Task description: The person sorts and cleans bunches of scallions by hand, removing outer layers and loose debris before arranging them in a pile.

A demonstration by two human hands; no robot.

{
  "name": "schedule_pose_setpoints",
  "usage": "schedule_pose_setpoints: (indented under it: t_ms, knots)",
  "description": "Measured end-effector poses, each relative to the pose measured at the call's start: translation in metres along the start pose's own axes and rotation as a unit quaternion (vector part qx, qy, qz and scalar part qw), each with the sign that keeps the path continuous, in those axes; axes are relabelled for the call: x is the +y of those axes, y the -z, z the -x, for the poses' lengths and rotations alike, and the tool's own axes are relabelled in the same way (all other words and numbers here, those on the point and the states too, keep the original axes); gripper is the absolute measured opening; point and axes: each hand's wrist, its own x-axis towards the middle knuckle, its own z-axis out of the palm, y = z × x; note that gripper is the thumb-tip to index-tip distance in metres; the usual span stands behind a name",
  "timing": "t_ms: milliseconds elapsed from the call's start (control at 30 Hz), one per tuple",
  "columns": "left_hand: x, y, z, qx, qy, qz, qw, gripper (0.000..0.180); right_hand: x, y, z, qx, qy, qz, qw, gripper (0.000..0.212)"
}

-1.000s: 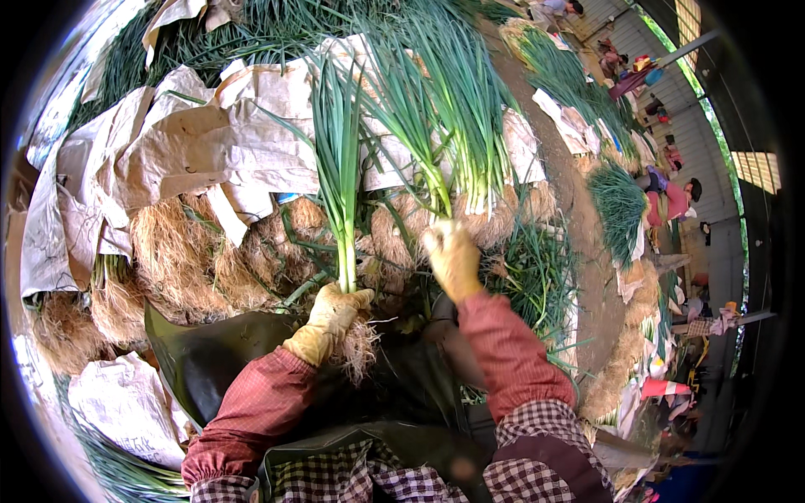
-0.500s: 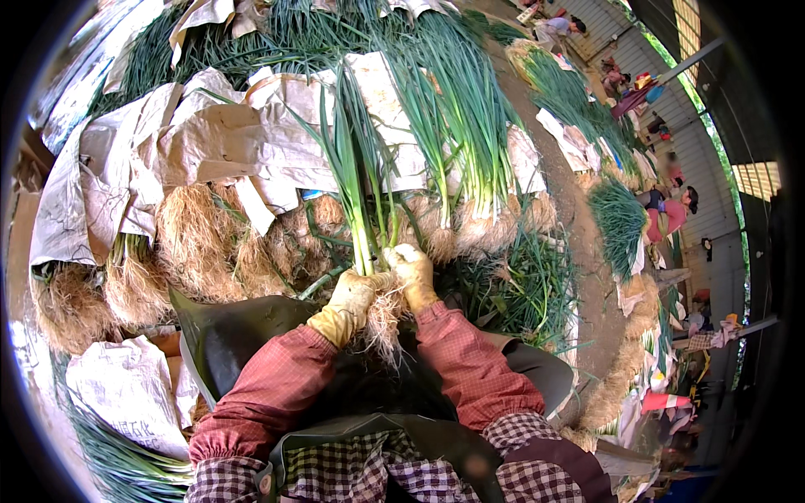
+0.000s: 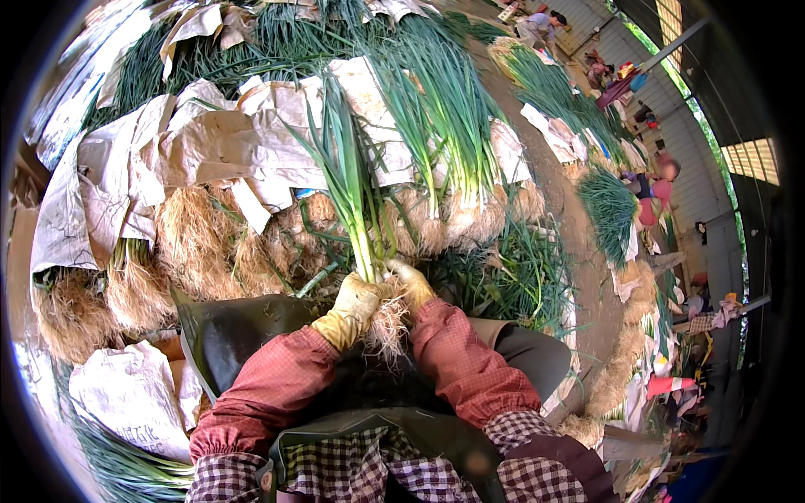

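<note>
A small bunch of green onions (image 3: 359, 226) stands up in front of me, leaves pointing away and pale hairy roots (image 3: 387, 325) hanging toward my lap. My left hand (image 3: 350, 308), in a yellowish glove, is closed around the lower white stems just above the roots. Against the right side of the same stems is my right hand (image 3: 411, 285), also gloved, with its fingers curled in at the stem base. Its fingertips are partly hidden behind the bunch. Thin bent green leaves (image 3: 387, 239) stick up between the two hands.
Beyond my hands lie rooted bundles (image 3: 197, 230) under pale sacking (image 3: 210, 147). More green onions (image 3: 461, 151) rest on it. Loose green trimmings (image 3: 520, 277) heap at right. A white sack (image 3: 126, 394) lies at left. People (image 3: 654, 189) work beside other piles at far right.
My right hand has moved slightly down and in toward the left hand, its fingers now more behind the stems. The left hand keeps its hold. The view has shifted slightly.
</note>
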Motion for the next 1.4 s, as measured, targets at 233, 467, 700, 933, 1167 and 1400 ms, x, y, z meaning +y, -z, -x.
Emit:
schedule_pose_setpoints:
  t_ms: [233, 467, 700, 933, 1167, 1400]
  knots:
    - [-0.012, 0.012, -0.010, 0.036, -0.074, 0.033, 0.996, 0.007, 0.016, 0.013, -0.003, -0.091, -0.008, -0.032, 0.995, 0.014]
    - [0.022, 0.011, -0.011, 0.046, -0.112, 0.033, 0.992, 0.003, 0.025, 0.043, 0.000, -0.088, 0.132, 0.808, 0.568, 0.017]
    - [0.023, 0.021, -0.014, -0.073, 0.026, 0.188, 0.979, 0.004, -0.067, 0.000, 0.059, -0.100, 0.271, 0.295, 0.911, 0.048]
    - [0.021, 0.037, -0.026, -0.172, 0.092, 0.230, 0.953, 0.020, -0.048, -0.040, 0.052, -0.360, 0.138, 0.173, 0.906, 0.026]
    - [0.026, 0.016, -0.022, 0.059, 0.096, 0.117, 0.987, 0.020, -0.015, -0.036, 0.029, -0.047, 0.501, 0.700, 0.506, 0.021]
    - [0.021, 0.028, -0.036, 0.120, 0.048, 0.023, 0.991, 0.008, -0.001, -0.033, 0.043, -0.074, 0.525, 0.630, 0.568, 0.016]
